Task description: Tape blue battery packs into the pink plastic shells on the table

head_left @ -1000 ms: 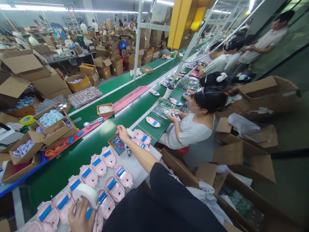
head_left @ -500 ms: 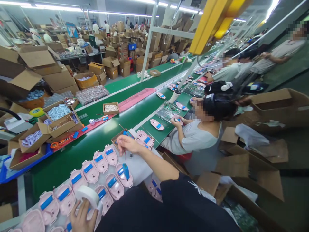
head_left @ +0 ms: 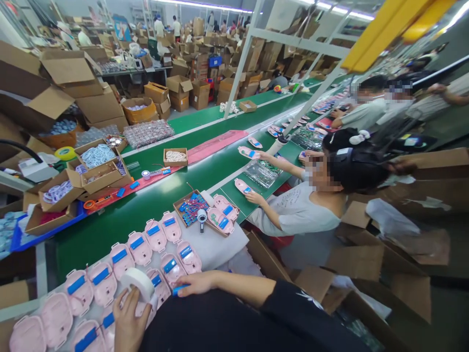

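Observation:
My left hand is closed around a roll of white tape, low over the rows of pink plastic shells. Most of these shells carry a blue battery pack; a few at the lower left, such as one pink shell, are bare. Close to my body, my right hand grips a blue battery pack, beside the nearer row of shells. Part of that pack is hidden under my fingers. A cardboard box of blue battery packs with red wires sits beyond the shells.
A small dark handheld device stands by the battery box. Across the green conveyor lie boxes of coloured rings and a pink strip. At right, a co-worker handles pink shells. Open cartons crowd the floor.
My right hand has drawn back from the battery box toward my body; the battery pack that dangled by its wire is now in its fingers. The co-worker's arms have reached out to the belt.

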A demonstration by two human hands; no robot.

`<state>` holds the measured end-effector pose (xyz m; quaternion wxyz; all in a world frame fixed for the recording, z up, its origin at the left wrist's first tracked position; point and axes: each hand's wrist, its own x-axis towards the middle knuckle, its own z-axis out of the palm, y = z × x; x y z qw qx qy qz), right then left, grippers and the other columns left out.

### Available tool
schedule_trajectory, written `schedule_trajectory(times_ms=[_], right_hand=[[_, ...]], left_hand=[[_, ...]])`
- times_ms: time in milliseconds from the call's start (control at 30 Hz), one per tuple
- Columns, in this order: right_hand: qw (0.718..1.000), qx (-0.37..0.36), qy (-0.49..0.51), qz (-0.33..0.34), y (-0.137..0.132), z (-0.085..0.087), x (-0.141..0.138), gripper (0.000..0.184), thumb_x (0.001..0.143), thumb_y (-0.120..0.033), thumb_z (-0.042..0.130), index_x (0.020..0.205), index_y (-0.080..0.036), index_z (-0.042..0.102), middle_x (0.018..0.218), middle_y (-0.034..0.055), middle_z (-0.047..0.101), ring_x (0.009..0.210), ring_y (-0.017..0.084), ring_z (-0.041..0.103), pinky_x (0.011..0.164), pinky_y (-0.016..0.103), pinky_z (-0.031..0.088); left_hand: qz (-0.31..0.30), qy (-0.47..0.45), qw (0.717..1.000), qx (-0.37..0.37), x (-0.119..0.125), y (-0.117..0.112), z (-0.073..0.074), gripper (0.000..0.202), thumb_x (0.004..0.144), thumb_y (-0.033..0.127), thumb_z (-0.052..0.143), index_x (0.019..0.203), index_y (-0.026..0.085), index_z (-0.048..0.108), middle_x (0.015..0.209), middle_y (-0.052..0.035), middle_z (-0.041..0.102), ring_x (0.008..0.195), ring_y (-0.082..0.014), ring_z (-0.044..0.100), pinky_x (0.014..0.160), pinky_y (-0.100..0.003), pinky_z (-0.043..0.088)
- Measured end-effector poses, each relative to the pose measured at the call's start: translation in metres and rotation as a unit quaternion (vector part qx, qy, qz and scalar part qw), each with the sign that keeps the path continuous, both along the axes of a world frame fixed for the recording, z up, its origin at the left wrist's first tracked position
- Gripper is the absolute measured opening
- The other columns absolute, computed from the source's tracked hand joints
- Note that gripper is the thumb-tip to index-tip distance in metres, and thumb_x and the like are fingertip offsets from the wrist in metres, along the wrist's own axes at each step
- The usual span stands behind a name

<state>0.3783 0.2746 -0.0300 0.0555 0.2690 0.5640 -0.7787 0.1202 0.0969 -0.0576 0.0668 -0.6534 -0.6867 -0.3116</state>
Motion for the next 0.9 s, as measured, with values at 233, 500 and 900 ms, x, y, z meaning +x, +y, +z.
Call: schedule_trajectory(times_ms=[233,500,900], right_hand=[[0.988,0.056,0.012,-0.142,0.014,0.015,-0.007,0.048,0.065,-0.036,0.093,0.103,-0.022,0.069,0.099,0.0026,0.071,0.099,0.024,0.07,0.091,0.04,0.056],[0.978,0.13,0.105,-0.129,0.039,0.077,-0.01,0.045,0.085,-0.043,0.079,0.124,-0.025,0.067,0.128,0.0092,0.066,0.115,0.024,0.064,0.1,0.039,0.052],[0.988,0.103,0.089,-0.067,0.03,0.093,-0.014,0.075,0.074,-0.039,0.09,0.139,-0.026,0.053,0.12,0.0108,0.071,0.099,0.022,0.069,0.086,0.034,0.055]], left_hand=[[0.034,-0.01,0.999,-0.035,0.01,-0.003,0.013,0.03,0.088,0.037,0.066,0.11,0.018,0.071,0.11,-0.0141,0.076,0.119,-0.0358,0.06,0.104,-0.053,0.045],[0.028,-0.027,0.994,-0.102,0.037,0.009,0.062,0.027,0.088,0.018,0.063,0.114,0.018,0.071,0.119,-0.0131,0.073,0.13,-0.0352,0.052,0.111,-0.055,0.044],[0.033,-0.015,0.995,-0.098,0.05,0.0,0.074,0.025,0.089,0.014,0.063,0.113,0.017,0.069,0.118,-0.0133,0.072,0.131,-0.0364,0.049,0.108,-0.054,0.046]])
